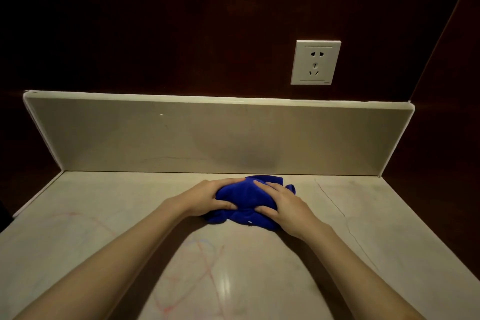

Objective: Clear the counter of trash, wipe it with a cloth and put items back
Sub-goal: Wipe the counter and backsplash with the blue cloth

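A bunched blue cloth (245, 196) lies on the pale stone counter (104, 228), close to the back splash. My left hand (207, 196) grips the cloth's left side, with the thumb pressed into the fabric. On the cloth's right side, my right hand (281, 206) lies over the fabric with its fingers spread and the thumb tucked into a fold. Faint red scribble marks (205, 262) cross the counter in front of the cloth.
A low stone back splash (181, 135) runs along the rear, with a raised lip (41, 135) on the left side. A white wall socket (315, 62) sits on the dark wall above. A thin dark crack line (337, 208) runs across the counter's right part.
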The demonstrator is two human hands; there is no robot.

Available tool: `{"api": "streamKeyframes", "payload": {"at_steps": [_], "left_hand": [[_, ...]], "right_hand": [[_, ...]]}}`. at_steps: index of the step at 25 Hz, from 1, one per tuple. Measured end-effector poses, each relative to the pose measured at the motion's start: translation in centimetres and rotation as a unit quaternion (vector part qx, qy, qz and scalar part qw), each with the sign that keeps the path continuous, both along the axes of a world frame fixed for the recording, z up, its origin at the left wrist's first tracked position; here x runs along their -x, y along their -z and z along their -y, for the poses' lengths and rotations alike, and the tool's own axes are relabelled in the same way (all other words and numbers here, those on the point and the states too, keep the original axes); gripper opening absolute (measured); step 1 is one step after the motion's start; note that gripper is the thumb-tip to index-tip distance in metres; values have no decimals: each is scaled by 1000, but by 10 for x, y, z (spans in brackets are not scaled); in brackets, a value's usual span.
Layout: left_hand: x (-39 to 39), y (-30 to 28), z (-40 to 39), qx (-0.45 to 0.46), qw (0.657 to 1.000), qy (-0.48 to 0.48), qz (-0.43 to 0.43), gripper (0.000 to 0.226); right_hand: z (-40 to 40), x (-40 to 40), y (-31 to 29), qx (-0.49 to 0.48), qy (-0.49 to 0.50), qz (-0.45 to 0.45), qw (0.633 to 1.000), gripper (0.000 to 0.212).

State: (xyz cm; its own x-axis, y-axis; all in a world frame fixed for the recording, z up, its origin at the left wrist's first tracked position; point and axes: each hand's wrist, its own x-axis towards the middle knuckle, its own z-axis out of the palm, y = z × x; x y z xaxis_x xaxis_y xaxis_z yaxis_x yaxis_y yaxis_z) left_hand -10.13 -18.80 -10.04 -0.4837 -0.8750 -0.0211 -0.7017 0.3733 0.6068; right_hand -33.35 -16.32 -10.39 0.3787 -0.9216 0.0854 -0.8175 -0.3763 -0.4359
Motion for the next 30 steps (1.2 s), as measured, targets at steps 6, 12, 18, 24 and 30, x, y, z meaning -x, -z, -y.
{"api": "streamKeyframes", "payload": {"at_steps": [6, 12, 18, 24, 30], "left_hand": [[-10, 3, 50, -9, 1000, 3, 7, 66], [-10, -2, 54, -32, 999, 17, 3, 67], [-11, -3, 39, -36, 999, 21, 3, 74], [-17, 1, -10, -40, 999, 7, 5, 74], [-19, 3, -84, -55, 998, -2, 4, 72]], "right_hand": [[45, -9, 2, -3, 26, -3, 1000, 60], [47, -11, -1, -21, 32, 28, 999, 59], [25, -9, -12, -24, 12, 31, 999, 65], [-20, -13, -14, -38, 11, 22, 999, 67], [-92, -14, -15, -31, -12, 14, 999, 67]]}}
